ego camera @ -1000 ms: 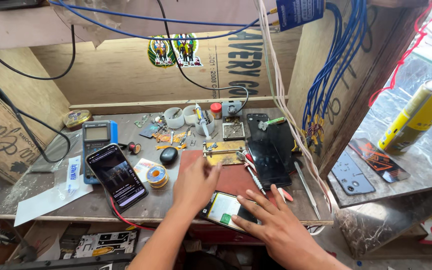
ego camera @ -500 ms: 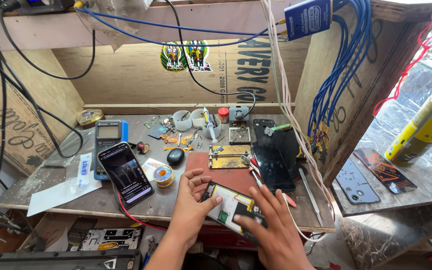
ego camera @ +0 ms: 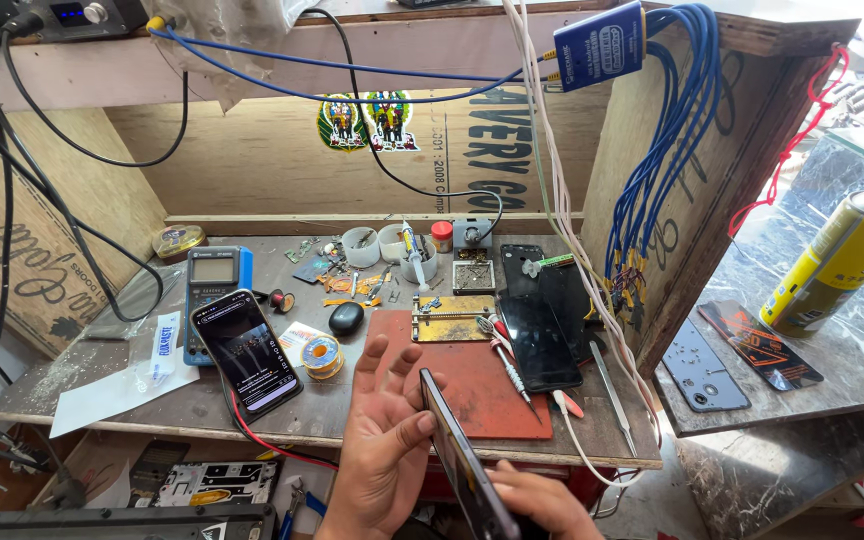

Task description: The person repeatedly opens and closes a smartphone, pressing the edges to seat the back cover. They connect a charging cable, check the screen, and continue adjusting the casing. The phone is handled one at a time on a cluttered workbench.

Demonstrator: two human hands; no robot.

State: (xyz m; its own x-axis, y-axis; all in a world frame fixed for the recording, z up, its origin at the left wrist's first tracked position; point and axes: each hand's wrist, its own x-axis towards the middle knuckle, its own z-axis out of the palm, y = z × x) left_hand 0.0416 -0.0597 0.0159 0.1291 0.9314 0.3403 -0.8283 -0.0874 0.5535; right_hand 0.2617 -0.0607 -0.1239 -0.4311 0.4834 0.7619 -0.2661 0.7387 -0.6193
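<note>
A person's left hand (ego camera: 384, 455), fingers spread and half open with the thumb pressed to the near face, steadies a dark phone (ego camera: 464, 460) turned edge-on above the front lip of the wooden workbench (ego camera: 132, 405), while the right hand (ego camera: 544, 503), low in the frame, cups the handset's lower end; how tightly that hand closes cannot be told. The phone is held clear of the red work mat (ego camera: 477, 385), just in front of it, and the step in hand looks like an inspection of the handset's side; a further move would seem to call for a firm two-handed grip and a tool within reach, such as the tweezers (ego camera: 612, 395) lying to the right of the mat. Left of the hands a second phone with a lit screen (ego camera: 247, 352) rests on a red cable, beside a blue multimeter (ego camera: 214, 290) and a small spool of solder wire (ego camera: 323, 355). A dark handset (ego camera: 537, 340) lies face down right of the mat. On the plywood back wall a green and yellow sticker (ego camera: 369, 120) hangs centre; a blue rectangular box with white label (ego camera: 600, 45) sits upper right, trailing blue cables. On the marble counter at far right stands a yellow spray can (ego camera: 837, 262)
</note>
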